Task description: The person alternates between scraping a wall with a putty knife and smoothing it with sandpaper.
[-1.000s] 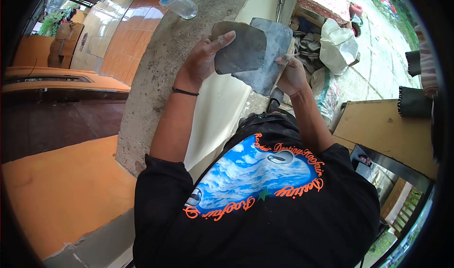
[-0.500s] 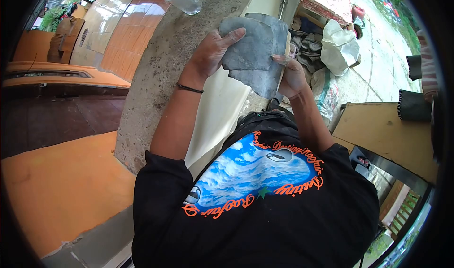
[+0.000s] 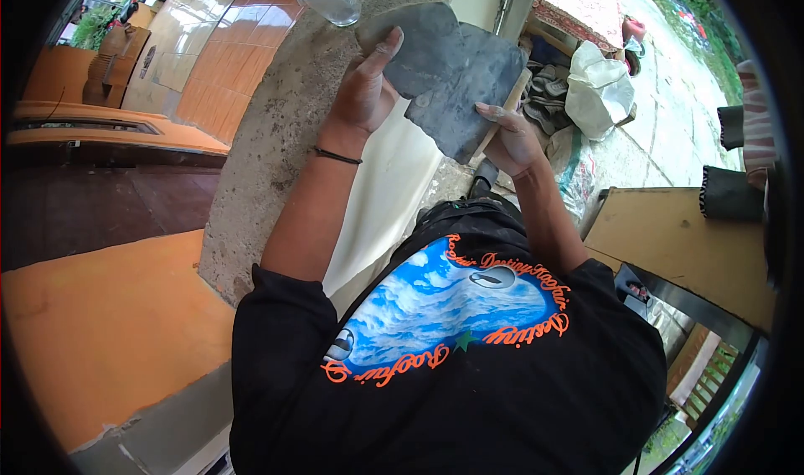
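Observation:
My left hand (image 3: 362, 98) grips a dark grey, worn sheet (image 3: 425, 46) that looks like sandpaper, its thumb lying on top. In my right hand (image 3: 514, 144) is a second grey sandpaper sheet (image 3: 469, 94) with a ragged lower edge, pinned by the thumb. Along that sheet's right side shows a pale, light-brown edge (image 3: 512, 98). The two sheets meet and partly overlap between my hands. Whitish dust coats the fingers of both hands. The fingers behind the sheets are mostly hidden.
A rough concrete ledge (image 3: 266, 140) runs at left, bearing a clear plastic cup (image 3: 333, 4). To the right lie dark grey cloth-like items (image 3: 546, 98), a white sack (image 3: 599, 90) and a striped sack (image 3: 576, 169). A brown wooden tabletop (image 3: 670, 240) stands at lower right.
The left sheet has slid up and left, and the right one has tilted, so they overlap less and more of the right sheet shows. My left hand has shifted slightly left.

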The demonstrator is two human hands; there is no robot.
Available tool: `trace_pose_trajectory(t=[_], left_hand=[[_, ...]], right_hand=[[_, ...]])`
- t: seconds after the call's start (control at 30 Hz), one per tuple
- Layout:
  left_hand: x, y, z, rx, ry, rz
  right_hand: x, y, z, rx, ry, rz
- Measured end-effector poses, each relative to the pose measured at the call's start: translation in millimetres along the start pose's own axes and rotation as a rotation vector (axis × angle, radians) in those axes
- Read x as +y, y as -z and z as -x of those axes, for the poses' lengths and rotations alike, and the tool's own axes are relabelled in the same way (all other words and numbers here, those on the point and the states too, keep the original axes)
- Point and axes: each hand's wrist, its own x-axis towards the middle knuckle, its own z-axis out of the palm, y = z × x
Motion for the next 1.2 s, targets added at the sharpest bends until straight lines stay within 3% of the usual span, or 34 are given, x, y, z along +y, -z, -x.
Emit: trace_pose_trajectory(t=[0.1,0.17,0.2,0.27,0.33,0.37,0.4,0.53,0.87,0.97,1.07,1.13,1.2], left_hand=[[2,-2,-1,0.074,-0.161,-0.011],[3,2,-2,0.184,-0.371,-0.586],[2,2,-4,0.188,-0.369,-0.585],[0,0,-7,0.109,-0.834,-1.177],[-6,9,-7,0.022,-0.808,-1.287],[-14,13,-7,0.001,-0.776,-1.516],[-19,16,-9,-0.018,-0.74,-1.744],[-20,16,-6,0.003,-0.597,-1.846],[-21,13,-6,-0.003,-0.567,-1.868],[-22,15,-7,-0.009,-0.561,-1.884],[-24,16,-8,0.006,-0.569,-1.891],[-25,17,-8,0.015,-0.591,-1.88],[-27,16,-7,0.027,-0.592,-1.876]], right_hand=[[7,5,-1,0.014,-0.015,0.023],[9,6,-2,0.089,-0.051,0.052],[12,10,-6,0.09,-0.056,0.052],[27,24,-17,0.405,-0.082,0.2],[55,36,-25,0.523,-0.17,0.183],[66,39,-30,0.639,-0.247,0.165],[73,27,-25,0.587,-0.324,0.218],[114,11,-18,0.413,-0.519,0.217],[108,4,-21,0.368,-0.487,0.234],[101,-38,-5,0.147,-0.587,0.145],[122,-28,-17,0.102,-0.588,0.314],[136,-9,-32,0.202,-0.537,0.356],[137,6,-38,0.121,-0.683,0.301]])
